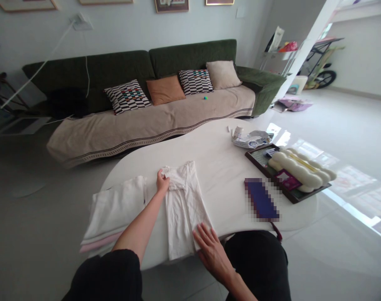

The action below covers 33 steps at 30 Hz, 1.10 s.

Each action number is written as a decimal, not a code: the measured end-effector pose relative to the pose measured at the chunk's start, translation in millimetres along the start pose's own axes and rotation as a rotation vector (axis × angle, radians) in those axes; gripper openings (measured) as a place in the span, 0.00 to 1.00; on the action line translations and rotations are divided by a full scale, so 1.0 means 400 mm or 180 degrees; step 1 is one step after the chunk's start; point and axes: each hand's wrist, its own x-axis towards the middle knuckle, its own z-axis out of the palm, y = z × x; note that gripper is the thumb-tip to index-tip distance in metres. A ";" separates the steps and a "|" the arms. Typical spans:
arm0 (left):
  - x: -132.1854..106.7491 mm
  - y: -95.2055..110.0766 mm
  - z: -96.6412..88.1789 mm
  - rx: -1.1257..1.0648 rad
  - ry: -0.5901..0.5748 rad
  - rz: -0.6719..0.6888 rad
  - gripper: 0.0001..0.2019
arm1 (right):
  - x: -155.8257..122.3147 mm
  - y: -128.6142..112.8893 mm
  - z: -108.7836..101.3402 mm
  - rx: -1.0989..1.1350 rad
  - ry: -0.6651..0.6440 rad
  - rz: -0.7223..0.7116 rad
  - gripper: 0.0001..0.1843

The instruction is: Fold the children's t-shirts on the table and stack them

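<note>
A white garment, folded into a long narrow shape, lies on the white table; its lower end reaches the near edge. My left hand grips the garment's far left corner, with the fingers closed on the cloth. Flat on the near right part of the garment rests my right hand, its fingers stretched out. To the left, beside my left forearm, sits a stack of folded clothes, white on top with a pink layer below.
On the table's right stand a dark tray holding a cream puffy object, a crumpled plastic package and a blurred dark blue item. Behind the table is a green sofa with several cushions. My knee is against the near edge.
</note>
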 end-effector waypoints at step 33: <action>-0.014 0.131 0.253 0.1632 -0.1201 0.0570 0.34 | 0.156 0.071 0.039 -0.0282 0.0091 0.0472 0.31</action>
